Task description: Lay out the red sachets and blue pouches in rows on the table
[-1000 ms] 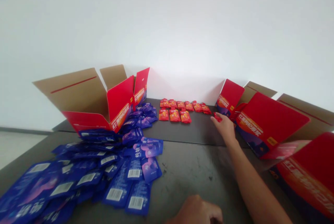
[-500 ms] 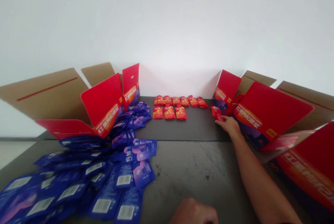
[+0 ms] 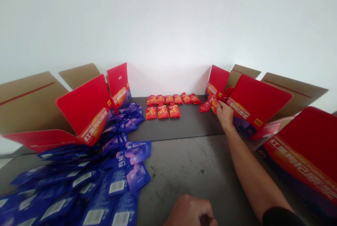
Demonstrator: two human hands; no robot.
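My right hand reaches out to the far right of the table, its fingers pinching a small red and orange pouch. Beside that pouch lie more red pouches, close to the red carton's front flap. My left hand is at the bottom edge of the view, fingers curled closed; whether anything is inside them is hidden. Further back, red pouches form a rear row and a shorter front row of three pouches.
An open red carton stands at left, with many blue-purple pouches heaped before it. Another open red carton stands at right, with a further red box part nearer me. A seam crosses the dark table.
My right hand has lifted a pouch slightly, and its orange front now shows. The view has shifted to the right. My left hand stays closed near the bottom edge.
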